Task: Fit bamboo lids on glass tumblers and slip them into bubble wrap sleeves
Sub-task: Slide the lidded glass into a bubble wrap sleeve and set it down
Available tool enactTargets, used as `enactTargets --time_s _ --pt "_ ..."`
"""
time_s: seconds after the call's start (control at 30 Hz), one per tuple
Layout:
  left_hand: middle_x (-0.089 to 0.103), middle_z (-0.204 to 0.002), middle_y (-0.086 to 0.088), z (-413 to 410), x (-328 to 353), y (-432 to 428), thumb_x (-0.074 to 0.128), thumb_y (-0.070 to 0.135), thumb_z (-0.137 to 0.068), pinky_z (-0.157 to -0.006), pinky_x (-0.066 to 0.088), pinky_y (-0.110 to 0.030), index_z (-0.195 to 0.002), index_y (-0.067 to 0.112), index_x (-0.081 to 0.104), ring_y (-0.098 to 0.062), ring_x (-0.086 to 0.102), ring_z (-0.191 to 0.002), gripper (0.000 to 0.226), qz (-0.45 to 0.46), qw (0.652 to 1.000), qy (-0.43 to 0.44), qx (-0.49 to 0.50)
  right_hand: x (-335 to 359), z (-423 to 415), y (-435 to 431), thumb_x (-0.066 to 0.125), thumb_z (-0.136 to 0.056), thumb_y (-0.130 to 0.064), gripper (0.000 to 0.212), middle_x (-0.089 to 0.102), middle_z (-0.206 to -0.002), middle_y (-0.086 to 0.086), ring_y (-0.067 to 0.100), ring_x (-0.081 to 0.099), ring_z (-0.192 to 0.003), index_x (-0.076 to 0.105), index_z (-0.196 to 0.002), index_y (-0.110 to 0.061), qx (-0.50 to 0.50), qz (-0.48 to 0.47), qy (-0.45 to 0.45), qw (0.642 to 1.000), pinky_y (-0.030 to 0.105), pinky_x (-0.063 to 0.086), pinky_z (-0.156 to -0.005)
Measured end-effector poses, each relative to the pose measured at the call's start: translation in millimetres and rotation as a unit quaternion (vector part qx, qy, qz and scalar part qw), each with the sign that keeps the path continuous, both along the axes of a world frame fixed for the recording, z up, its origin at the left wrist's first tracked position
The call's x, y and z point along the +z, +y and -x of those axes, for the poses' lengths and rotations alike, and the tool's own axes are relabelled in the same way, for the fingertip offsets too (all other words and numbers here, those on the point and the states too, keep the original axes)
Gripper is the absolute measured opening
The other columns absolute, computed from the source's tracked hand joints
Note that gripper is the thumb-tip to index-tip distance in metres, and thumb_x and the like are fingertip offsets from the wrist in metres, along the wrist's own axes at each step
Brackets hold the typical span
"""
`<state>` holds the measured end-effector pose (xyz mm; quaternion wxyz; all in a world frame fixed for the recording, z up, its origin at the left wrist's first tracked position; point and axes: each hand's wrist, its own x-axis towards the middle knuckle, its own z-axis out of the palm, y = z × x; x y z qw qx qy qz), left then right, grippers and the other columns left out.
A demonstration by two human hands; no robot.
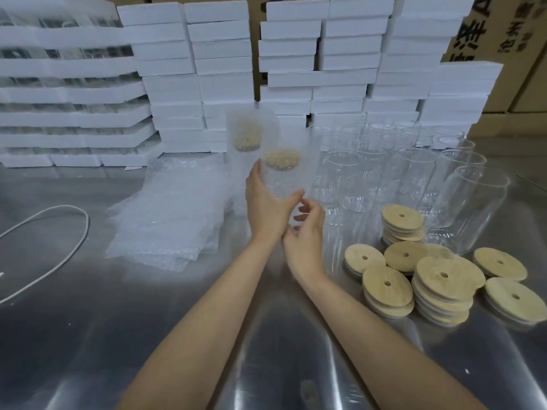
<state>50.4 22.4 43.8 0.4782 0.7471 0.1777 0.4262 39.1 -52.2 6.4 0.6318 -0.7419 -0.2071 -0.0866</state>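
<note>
Just past the heap of spare bubble wrap sleeves [165, 220], the left hand [266, 202] has its grip curled round a lidded, sleeved tumbler [281, 176], upright at mid-desk [88, 321]. The right hand [306, 232] curls at its base; whether it pinches anything, I can't tell. I reckon slick wrap could let the glass slip and strike the bare tumblers [370, 173] close by. The cartons [485, 34] far right bear Chinese print, illegible but for what looks like an "A".

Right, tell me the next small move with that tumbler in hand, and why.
Probably stand the sleeved tumbler beside the finished tumbler. Its bamboo lid already shows through the bubble wrap, the left hand grips it and the right hand is at its base, so wrapping looks done.
</note>
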Motion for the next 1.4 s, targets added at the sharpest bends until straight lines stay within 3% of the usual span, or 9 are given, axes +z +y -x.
enactTargets --time_s 0.17,0.33,0.47,0.67,0.77,0.93,1.13,1.2,1.4 --pt "0.038 -0.149 0.0 -35 1 1 0.083 0.029 -0.071 -0.105 0.034 -0.028 -0.149 0.016 0.026 -0.016 0.036 -0.137 0.097 0.02 1.0 0.018 -0.003 -3 -3 -4 0.051 -0.093 -0.002 0.045 0.035 -0.13 0.0 -0.003 0.053 -0.089 0.039 -0.135 -0.011 0.073 0.06 0.028 0.995 0.008 0.045 -0.077" --pt "0.037 -0.151 -0.002 -65 4 8 0.084 0.024 -0.071 -0.112 0.034 -0.035 -0.149 0.014 0.025 -0.016 0.035 -0.138 0.099 0.033 0.999 0.021 -0.018 -1 -6 0 0.051 -0.094 -0.007 0.027 0.047 -0.124 0.004 0.015 0.06 -0.096 0.046 -0.12 -0.008 0.082 0.078 0.062 0.992 0.037 0.052 -0.087" --pt "0.035 -0.153 -0.003 -91 6 11 0.083 0.02 -0.072 -0.113 0.032 -0.035 -0.15 0.012 0.023 -0.017 0.034 -0.139 0.099 0.051 0.998 0.01 -0.026 -3 -10 2 0.048 -0.093 -0.003 0.038 0.055 -0.121 0.005 0.002 0.057 -0.087 0.047 -0.13 -0.01 0.07 0.062 0.063 0.994 0.01 0.046 -0.074" --pt "0.028 -0.155 -0.007 -128 8 22 0.08 0.017 -0.075 -0.112 0.026 -0.03 -0.151 0.009 0.016 -0.021 0.027 -0.143 0.099 0.088 0.996 -0.007 0.01 -8 -13 3 0.042 -0.092 -0.002 0.047 0.063 -0.089 -0.016 -0.007 0.061 -0.082 0.046 -0.133 -0.024 0.071 0.046 0.078 0.993 0.007 0.045 -0.068" --pt "0.029 -0.154 -0.011 -144 9 24 0.079 0.014 -0.077 -0.115 0.024 -0.031 -0.149 0.005 0.019 -0.025 0.026 -0.142 0.094 0.106 0.992 -0.033 0.051 -11 -15 5 0.039 -0.092 -0.002 0.052 0.066 -0.102 -0.013 0.0 0.063 -0.092 0.045 -0.136 -0.029 0.065 0.052 0.088 0.993 0.012 0.047 -0.077" --pt "0.028 -0.154 -0.017 -167 11 26 0.078 0.009 -0.077 -0.116 0.015 -0.029 -0.148 -0.001 0.019 -0.029 0.024 -0.143 0.093 0.079 0.988 -0.06 0.119 -9 -14 7 0.038 -0.091 -0.005 0.057 0.063 -0.109 -0.023 -0.007 0.06 -0.101 0.045 -0.134 -0.041 0.041 0.027 0.084 0.995 0.007 0.044 -0.085" --pt "0.034 -0.149 -0.024 -192 12 35 0.073 0.013 -0.084 -0.106 0.019 -0.031 -0.147 -0.006 0.02 -0.036 0.033 -0.137 0.085 0.071 0.985 -0.05 0.15 -10 -16 8 0.034 -0.091 -0.002 0.065 0.055 -0.137 -0.008 0.006 0.052 -0.124 0.033 -0.149 -0.031 0.05 0.07 0.093 0.992 0.031 0.042 -0.107" --pt "0.036 -0.146 -0.027 -198 10 38 0.07 0.016 -0.087 -0.103 0.02 -0.032 -0.145 -0.009 0.022 -0.039 0.035 -0.135 0.08 0.07 0.986 -0.039 0.148 -9 -17 7 0.033 -0.09 -0.001 0.068 0.052 -0.141 -0.006 0.007 0.05 -0.128 0.03 -0.151 -0.031 0.053 0.082 0.09 0.991 0.034 0.041 -0.109" --pt "0.019 -0.155 -0.026 -203 -4 42 0.06 0.029 -0.094 -0.118 0.012 -0.036 -0.148 -0.01 0.01 -0.035 0.017 -0.146 0.083 0.033 0.991 -0.016 0.13 -6 -15 5 0.036 -0.089 -0.004 0.068 0.055 -0.136 -0.009 0.004 0.053 -0.121 0.029 -0.15 -0.034 0.049 0.112 0.097 0.988 0.027 0.042 -0.104"
